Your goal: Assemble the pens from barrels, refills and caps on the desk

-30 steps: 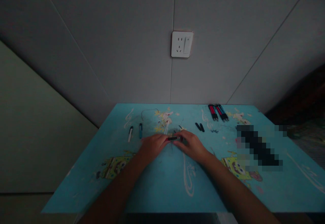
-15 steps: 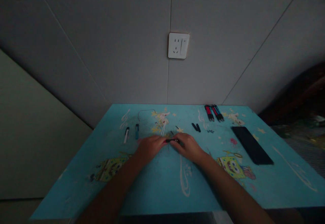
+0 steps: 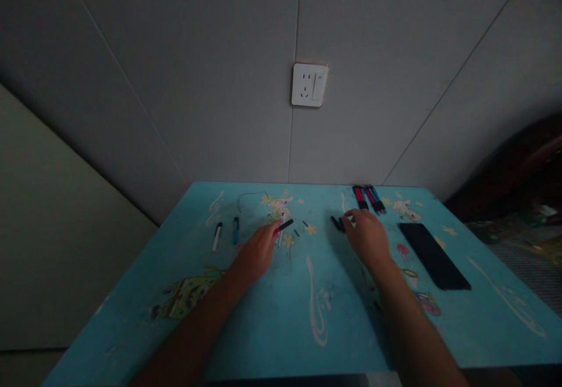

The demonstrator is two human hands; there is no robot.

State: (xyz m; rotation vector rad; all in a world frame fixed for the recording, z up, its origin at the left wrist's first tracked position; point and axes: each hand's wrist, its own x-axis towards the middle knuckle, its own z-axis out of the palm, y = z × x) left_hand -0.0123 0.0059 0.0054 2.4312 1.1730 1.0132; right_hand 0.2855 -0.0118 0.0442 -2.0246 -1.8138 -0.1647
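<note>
My left hand (image 3: 262, 245) is closed around a red and black pen part (image 3: 286, 225), its black end pointing up and to the right over the table. Over to the right, my right hand (image 3: 364, 232) has its thumb and fingertips pinched on one of two short black pen grips, partly hidden by the fingers. The other black pen grip (image 3: 335, 222) lies just left of those fingertips. Thin white rods (image 3: 281, 233) lie on the table beside my left hand, and small dark pieces (image 3: 305, 223) lie between the hands.
A white pen piece (image 3: 217, 236) and a blue one (image 3: 236, 230) lie at the left. Red and blue pens (image 3: 367, 198) are lined up at the back right. A flat black case (image 3: 434, 256) rests on the blue table (image 3: 272, 328); behind is a wall with a socket (image 3: 309, 85).
My hands have come apart from the pen part they both held. The left keeps it, while the right has moved rightward to the black pen grips.
</note>
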